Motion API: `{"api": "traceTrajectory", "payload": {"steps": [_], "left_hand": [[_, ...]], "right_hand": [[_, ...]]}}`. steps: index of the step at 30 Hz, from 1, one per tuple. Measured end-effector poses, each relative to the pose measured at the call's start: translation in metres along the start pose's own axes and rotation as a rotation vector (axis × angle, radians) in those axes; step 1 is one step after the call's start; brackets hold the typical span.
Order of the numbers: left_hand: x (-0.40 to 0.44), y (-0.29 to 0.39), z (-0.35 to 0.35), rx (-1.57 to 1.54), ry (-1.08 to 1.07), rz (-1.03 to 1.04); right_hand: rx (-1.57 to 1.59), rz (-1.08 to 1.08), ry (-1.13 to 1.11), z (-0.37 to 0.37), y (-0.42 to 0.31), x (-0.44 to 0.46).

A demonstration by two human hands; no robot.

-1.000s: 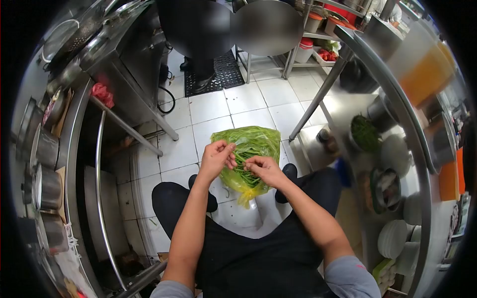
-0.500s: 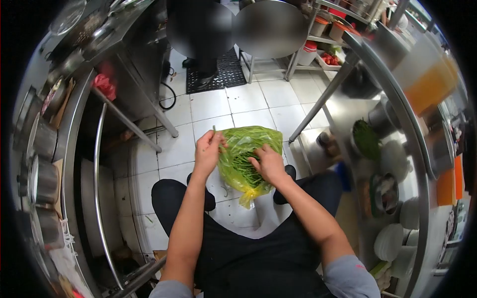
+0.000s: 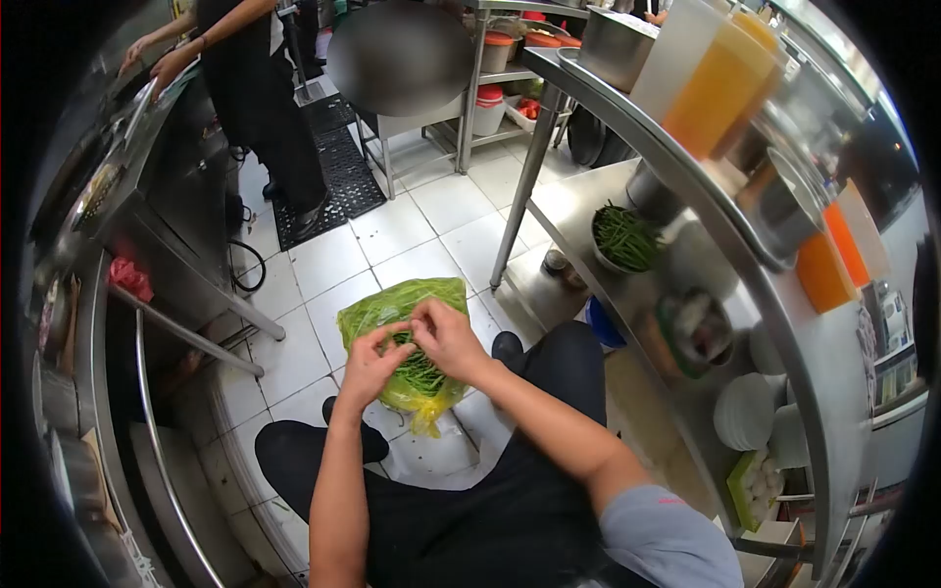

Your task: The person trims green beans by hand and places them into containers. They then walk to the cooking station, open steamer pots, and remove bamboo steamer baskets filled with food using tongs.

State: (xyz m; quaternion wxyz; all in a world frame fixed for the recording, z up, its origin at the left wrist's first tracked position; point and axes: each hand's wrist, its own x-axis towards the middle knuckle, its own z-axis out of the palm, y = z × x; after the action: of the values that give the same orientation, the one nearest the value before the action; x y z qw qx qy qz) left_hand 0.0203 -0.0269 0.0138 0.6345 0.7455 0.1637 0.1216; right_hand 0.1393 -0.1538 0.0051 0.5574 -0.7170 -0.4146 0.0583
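Note:
A yellow-green plastic bag [image 3: 372, 314] filled with long green beans [image 3: 421, 375] lies in front of me between my knees, its knotted yellow end toward me. Above the beans, my left hand [image 3: 370, 365] and my right hand [image 3: 446, 338] meet with fingertips pinched. A short bit of green bean shows between them, mostly covered by the fingers. On the lower shelf at the right stands a bowl of green beans [image 3: 624, 238], apart from both hands.
To my right, a steel table [image 3: 686, 176] carries orange-filled containers [image 3: 720, 88]; stacked white bowls [image 3: 745, 412] stand beneath. A metal rail [image 3: 162, 421] runs along the left. A co-worker [image 3: 260, 108] stands at the stove, near a black rubber mat [image 3: 343, 186] on the tiled floor.
My right hand has come out of the beans and met my left hand above the bag. The view has turned right, bringing the co-worker's arms into sight at upper left.

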Motion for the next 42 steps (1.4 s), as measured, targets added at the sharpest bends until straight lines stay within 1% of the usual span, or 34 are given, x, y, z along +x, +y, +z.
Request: {"api": "traceTrajectory", "payload": {"steps": [1,3,4,5,7,9,11,12,13,15,16,17,18,19,20,21,22,23,25,26,27,29,30,31,33,34,35,36,37,38,39,40,41,42], "left_hand": [[0.000,-0.001,0.003,0.003,0.004,-0.002],[-0.002,-0.001,0.007,0.206,-0.001,0.104],[-0.003,0.000,0.008,0.236,0.014,0.095],[-0.006,0.002,0.008,0.243,0.017,0.089],[-0.012,0.025,0.009,0.319,-0.032,-0.008],[-0.010,0.012,0.009,0.349,-0.021,-0.003],[-0.008,-0.009,0.005,0.293,-0.075,0.045],[-0.009,-0.005,0.001,0.320,-0.077,0.047],[-0.009,-0.003,-0.002,0.328,-0.061,0.030],[-0.007,0.001,-0.008,0.432,-0.082,0.027],[-0.007,-0.002,-0.011,0.421,-0.080,0.010],[-0.007,-0.006,-0.013,0.419,-0.076,0.004],[-0.006,-0.008,-0.015,0.299,-0.015,-0.004],[-0.004,-0.010,-0.018,0.179,0.046,-0.011],[-0.002,-0.014,-0.024,0.005,0.040,-0.090],[-0.002,-0.013,-0.027,0.005,0.046,-0.093],[-0.003,-0.012,-0.030,-0.108,0.058,-0.130],[-0.003,-0.012,-0.033,-0.221,0.071,-0.166],[-0.002,-0.012,-0.034,-0.205,0.091,-0.150],[-0.001,-0.012,-0.033,-0.215,0.087,-0.140],[-0.002,-0.010,-0.031,-0.224,0.084,-0.131],[-0.003,-0.008,-0.027,-0.214,0.087,-0.131],[-0.002,-0.007,-0.025,-0.199,0.083,-0.122],[-0.001,-0.008,-0.022,-0.201,0.092,-0.124],[0.000,-0.011,-0.016,-0.145,0.157,-0.020],[0.001,-0.012,-0.014,-0.176,0.211,0.008],[0.001,-0.012,-0.017,-0.178,0.213,0.008],[0.002,-0.011,-0.020,-0.217,0.286,0.006],[0.003,-0.009,-0.025,-0.257,0.356,0.007],[0.003,-0.007,-0.033,-0.234,0.368,-0.052],[0.004,-0.009,-0.035,-0.236,0.365,-0.051],[0.006,-0.011,-0.038,-0.333,0.400,-0.011],[0.006,-0.013,-0.040,-0.428,0.433,0.028],[0.007,-0.018,-0.043,-0.483,0.409,-0.003]], "right_hand": [[0.005,-0.002,-0.002,-0.003,-0.004,-0.003],[0.138,0.172,-0.029,-0.010,-0.008,-0.012],[0.092,0.120,-0.077,-0.015,-0.007,-0.013],[0.101,0.122,-0.079,-0.016,-0.006,-0.015],[0.099,0.124,-0.081,-0.010,-0.001,-0.016],[0.173,0.132,-0.108,-0.005,0.000,-0.017],[0.043,0.004,-0.156,-0.009,-0.004,-0.016],[-0.060,-0.113,-0.175,-0.011,-0.002,-0.014],[-0.094,-0.146,-0.193,-0.009,0.001,-0.013],[-0.180,-0.186,-0.139,-0.002,0.009,-0.013],[-0.172,-0.186,-0.145,-0.001,0.013,-0.009],[-0.205,-0.169,-0.092,-0.003,0.017,-0.005],[-0.242,-0.156,-0.037,-0.006,0.021,-0.003],[-0.243,-0.158,-0.039,-0.010,0.025,-0.003],[-0.185,-0.113,-0.195,-0.012,0.029,-0.006],[-0.124,-0.067,-0.350,-0.013,0.029,-0.009],[-0.025,0.119,-0.441,-0.011,0.028,-0.014],[-0.023,0.116,-0.446,-0.007,0.027,-0.018],[0.443,0.496,-0.527,0.001,0.012,-0.022],[0.470,0.494,-0.525,0.004,0.004,-0.023],[0.469,0.498,-0.535,0.010,0.009,-0.025],[0.510,0.465,-0.479,0.024,0.025,-0.031],[0.337,0.387,-0.393,0.022,0.018,-0.031],[0.338,0.386,-0.403,0.022,0.021,-0.028],[0.292,0.331,-0.138,0.017,0.032,-0.019],[0.274,0.371,-0.049,0.014,0.036,-0.012],[0.254,0.412,0.045,0.009,0.039,-0.007],[0.217,0.388,0.000,0.002,0.039,-0.004],[0.213,0.386,0.006,0.001,0.039,-0.003],[-0.035,0.173,-0.118,0.000,0.038,-0.005],[-0.279,-0.040,-0.243,0.001,0.034,-0.007],[-0.347,-0.039,-0.288,0.008,0.041,-0.013],[-0.343,-0.037,-0.286,0.018,0.043,-0.016],[-0.297,0.041,-0.280,0.030,0.040,-0.018]]}}
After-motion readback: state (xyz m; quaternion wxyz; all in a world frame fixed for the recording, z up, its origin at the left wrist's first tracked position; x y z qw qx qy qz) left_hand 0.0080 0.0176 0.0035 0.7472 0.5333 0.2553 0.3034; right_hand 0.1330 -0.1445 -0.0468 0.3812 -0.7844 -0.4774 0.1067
